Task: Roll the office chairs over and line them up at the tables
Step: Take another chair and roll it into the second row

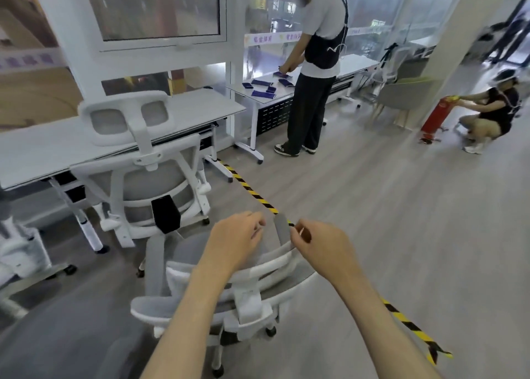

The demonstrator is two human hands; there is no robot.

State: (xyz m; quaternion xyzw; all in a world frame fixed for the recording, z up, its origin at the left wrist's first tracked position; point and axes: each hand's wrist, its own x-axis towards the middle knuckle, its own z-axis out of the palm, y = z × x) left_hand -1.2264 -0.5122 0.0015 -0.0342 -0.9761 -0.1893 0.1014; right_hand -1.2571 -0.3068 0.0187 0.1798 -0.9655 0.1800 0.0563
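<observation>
Left hand (235,239) and right hand (322,245) hover over a grey office chair (186,255) — fingers curled, any grip unclear.

Head-worn wide view looks forward and down, near chair (249,301).

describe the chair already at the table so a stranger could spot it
Find the white table under the left window. The chair stands at its near edge, back toward the camera. Unlike the nearer chair out on the floor, its two-panel headrest rises above the tabletop.
</observation>
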